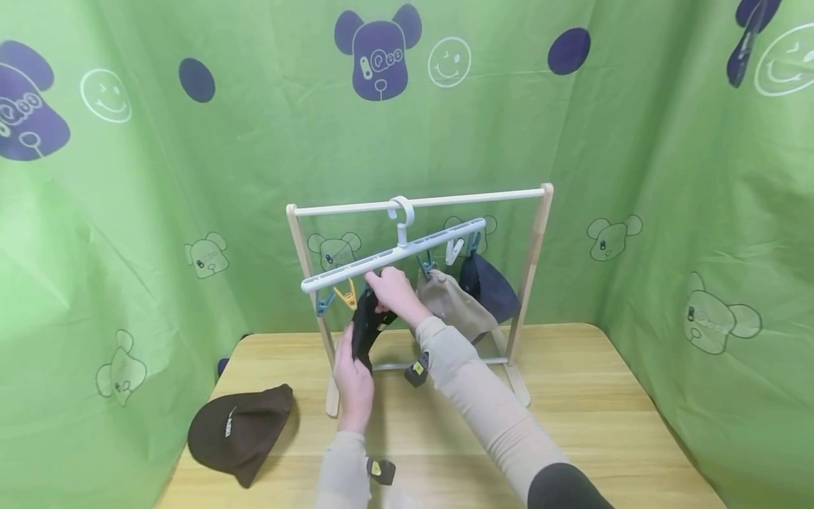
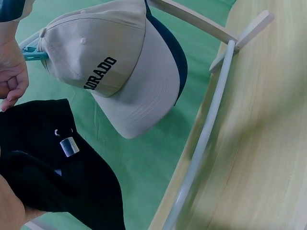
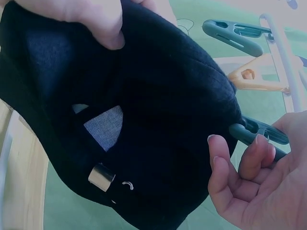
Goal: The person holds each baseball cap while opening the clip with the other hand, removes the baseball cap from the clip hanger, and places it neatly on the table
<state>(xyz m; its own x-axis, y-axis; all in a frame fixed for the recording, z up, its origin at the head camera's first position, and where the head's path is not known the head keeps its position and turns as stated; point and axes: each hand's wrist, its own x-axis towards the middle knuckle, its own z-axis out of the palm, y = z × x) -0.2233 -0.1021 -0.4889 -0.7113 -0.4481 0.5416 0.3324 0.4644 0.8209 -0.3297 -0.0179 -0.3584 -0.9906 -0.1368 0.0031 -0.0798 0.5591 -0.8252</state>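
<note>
A black cap (image 1: 364, 329) with a metal buckle (image 3: 101, 177) on its strap is held under the left half of a tilted pale-blue hanger (image 1: 356, 267). My left hand (image 1: 353, 389) grips the cap from below, thumb pressed on the fabric in the right wrist view. At the cap's upper edge, my right hand (image 1: 396, 291) pinches a teal clothespin (image 3: 254, 132) with curled fingers; its thumb is mostly hidden. Beside the cap dangle a yellow clothespin (image 1: 346, 294) and a blue one. Further right, a beige cap (image 2: 103, 48) hangs from a teal clothespin (image 2: 34, 53).
A wooden rack (image 1: 537, 247) with a white top bar (image 1: 477, 200) carries the hanger by its hook. At the hanger's right end hang a navy cap (image 1: 496, 290) and a white clothespin (image 1: 454, 252). A dark brown cap (image 1: 238, 431) lies on the table (image 1: 591, 424) at front left.
</note>
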